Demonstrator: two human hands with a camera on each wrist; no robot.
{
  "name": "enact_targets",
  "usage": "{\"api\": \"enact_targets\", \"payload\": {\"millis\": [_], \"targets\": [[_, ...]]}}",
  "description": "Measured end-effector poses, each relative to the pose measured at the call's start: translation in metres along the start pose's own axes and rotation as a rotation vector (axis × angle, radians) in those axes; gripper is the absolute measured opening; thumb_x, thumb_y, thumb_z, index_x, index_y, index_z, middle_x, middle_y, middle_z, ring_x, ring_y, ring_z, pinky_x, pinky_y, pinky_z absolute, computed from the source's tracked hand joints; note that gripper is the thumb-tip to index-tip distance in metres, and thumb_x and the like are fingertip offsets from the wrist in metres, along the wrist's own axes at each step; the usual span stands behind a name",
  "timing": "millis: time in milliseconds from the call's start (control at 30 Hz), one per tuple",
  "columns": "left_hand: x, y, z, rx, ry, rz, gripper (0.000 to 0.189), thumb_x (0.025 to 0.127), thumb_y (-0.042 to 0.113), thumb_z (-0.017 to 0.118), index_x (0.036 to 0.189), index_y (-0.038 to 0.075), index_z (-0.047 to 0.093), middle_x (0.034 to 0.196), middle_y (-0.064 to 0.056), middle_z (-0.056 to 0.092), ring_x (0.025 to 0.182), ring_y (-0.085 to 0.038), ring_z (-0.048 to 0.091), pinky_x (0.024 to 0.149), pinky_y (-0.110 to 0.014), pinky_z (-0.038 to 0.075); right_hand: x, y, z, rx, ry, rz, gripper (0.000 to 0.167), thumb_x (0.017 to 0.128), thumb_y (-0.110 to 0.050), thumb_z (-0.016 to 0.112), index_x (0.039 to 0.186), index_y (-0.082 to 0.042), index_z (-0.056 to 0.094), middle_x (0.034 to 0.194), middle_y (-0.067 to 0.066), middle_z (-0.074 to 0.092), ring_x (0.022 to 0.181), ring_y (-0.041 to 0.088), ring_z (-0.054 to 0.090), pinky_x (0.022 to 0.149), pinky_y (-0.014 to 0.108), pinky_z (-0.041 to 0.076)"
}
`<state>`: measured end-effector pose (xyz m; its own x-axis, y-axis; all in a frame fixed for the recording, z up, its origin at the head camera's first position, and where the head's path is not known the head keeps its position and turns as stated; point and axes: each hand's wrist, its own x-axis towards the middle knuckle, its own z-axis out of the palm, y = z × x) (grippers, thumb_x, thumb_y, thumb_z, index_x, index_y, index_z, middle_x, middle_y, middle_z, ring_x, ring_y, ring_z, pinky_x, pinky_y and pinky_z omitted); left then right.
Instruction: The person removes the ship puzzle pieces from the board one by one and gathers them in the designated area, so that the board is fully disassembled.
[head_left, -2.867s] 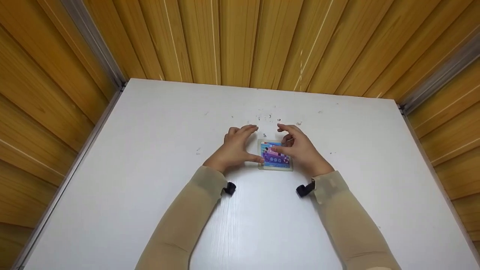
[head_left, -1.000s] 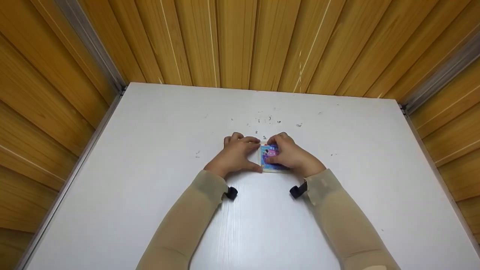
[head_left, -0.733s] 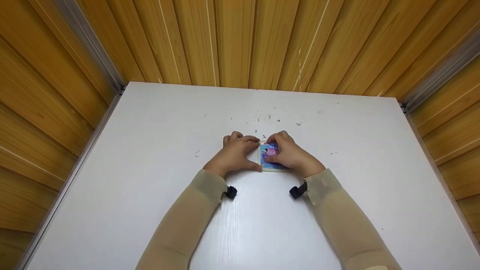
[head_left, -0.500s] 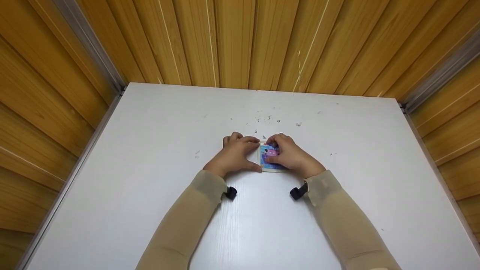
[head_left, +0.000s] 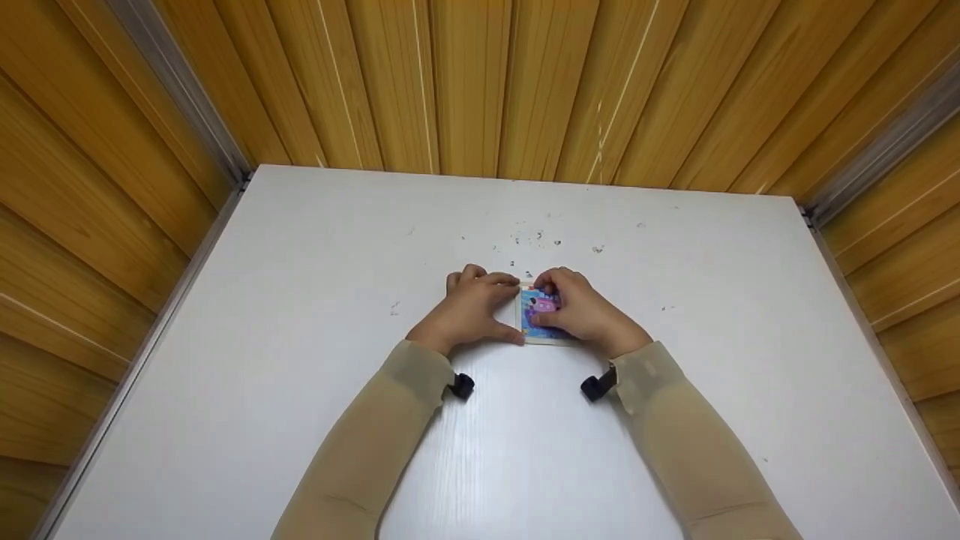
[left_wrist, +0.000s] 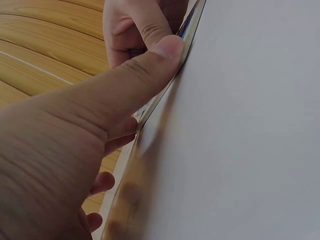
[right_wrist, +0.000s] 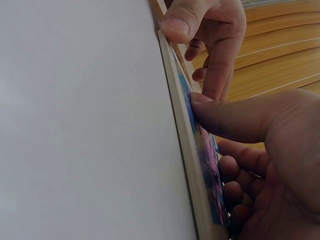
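A small square picture board (head_left: 538, 339) with a pale wooden rim and a blue, pink and purple cartoon picture lies on the white table. My left hand (head_left: 469, 307) holds it by the left side, thumb at the near corner and index finger at the far one. My right hand (head_left: 589, 311) covers its right part. There the thumb (right_wrist: 202, 102) rests on the picture, with curled fingers (right_wrist: 231, 167) at the picture's farther part. In the left wrist view, the left thumb (left_wrist: 167, 50) presses against the board's edge, and most of the picture is hidden.
Small dark specks (head_left: 538, 236) and scuffs mark the white table (head_left: 337, 225) beyond the hands. Wood-patterned panels (head_left: 465, 90) stand behind and at both sides. A black wrist camera (head_left: 463, 386) sits inside the left cuff, another (head_left: 594, 387) inside the right.
Both hands have come down from over the board: the left now spans its left side, and the right has moved left onto the picture with fingers drawn in. Over the last second they barely move.
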<state>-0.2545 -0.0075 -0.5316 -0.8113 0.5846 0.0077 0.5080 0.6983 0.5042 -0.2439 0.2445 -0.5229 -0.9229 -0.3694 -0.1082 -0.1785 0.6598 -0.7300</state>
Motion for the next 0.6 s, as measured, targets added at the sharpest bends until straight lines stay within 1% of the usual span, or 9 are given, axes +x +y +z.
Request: {"api": "enact_targets", "payload": {"millis": [167,333,433,533,600], "targets": [[0.0002,-0.0009,-0.0001,0.009,0.004,0.006,0.096,0.082,0.068,0.095,0.158,0.016,0.068,0.17,0.004,0.06,0.143,-0.029,0.047,0.125,-0.061,0.032,-0.0003,-0.0022,-0.0003,0.013,0.003,0.005,0.053,0.095,-0.014,0.09,0.139,-0.002,0.062,0.133,0.017,0.062,0.13,0.034,0.052,0.119,0.05,0.044],[0.0003,-0.0006,0.0001,0.004,-0.002,-0.002,0.096,0.082,0.067,0.096,0.159,0.016,0.068,0.17,0.004,0.06,0.143,-0.028,0.047,0.126,-0.061,0.03,0.0007,0.0,-0.0002,0.013,0.003,0.012,0.054,0.095,-0.018,0.09,0.14,-0.003,0.063,0.134,0.017,0.063,0.13,0.034,0.054,0.121,0.052,0.044],[0.0006,-0.0005,0.0008,-0.001,-0.011,-0.013,0.097,0.081,0.067,0.096,0.159,0.016,0.067,0.171,0.005,0.059,0.143,-0.028,0.046,0.127,-0.06,0.029,0.0019,0.002,0.0008,0.015,0.009,0.017,0.047,0.1,-0.02,0.084,0.139,-0.004,0.064,0.133,0.016,0.063,0.129,0.033,0.054,0.121,0.052,0.044],[0.0007,-0.0003,0.0007,-0.002,-0.013,-0.016,0.097,0.081,0.066,0.096,0.159,0.016,0.067,0.171,0.005,0.059,0.144,-0.028,0.046,0.127,-0.06,0.029,0.0027,0.0014,0.0024,0.003,0.024,0.02,0.037,0.105,-0.018,0.077,0.138,-0.004,0.065,0.13,0.015,0.063,0.127,0.032,0.054,0.119,0.051,0.045],[0.0007,-0.0001,0.0003,-0.005,-0.009,-0.012,0.097,0.081,0.066,0.096,0.159,0.016,0.068,0.171,0.005,0.059,0.143,-0.028,0.046,0.126,-0.061,0.029,0.0027,-0.0005,0.0032,-0.006,0.037,0.021,0.034,0.106,-0.015,0.076,0.137,-0.004,0.066,0.128,0.015,0.063,0.126,0.032,0.054,0.117,0.05,0.045]]}}
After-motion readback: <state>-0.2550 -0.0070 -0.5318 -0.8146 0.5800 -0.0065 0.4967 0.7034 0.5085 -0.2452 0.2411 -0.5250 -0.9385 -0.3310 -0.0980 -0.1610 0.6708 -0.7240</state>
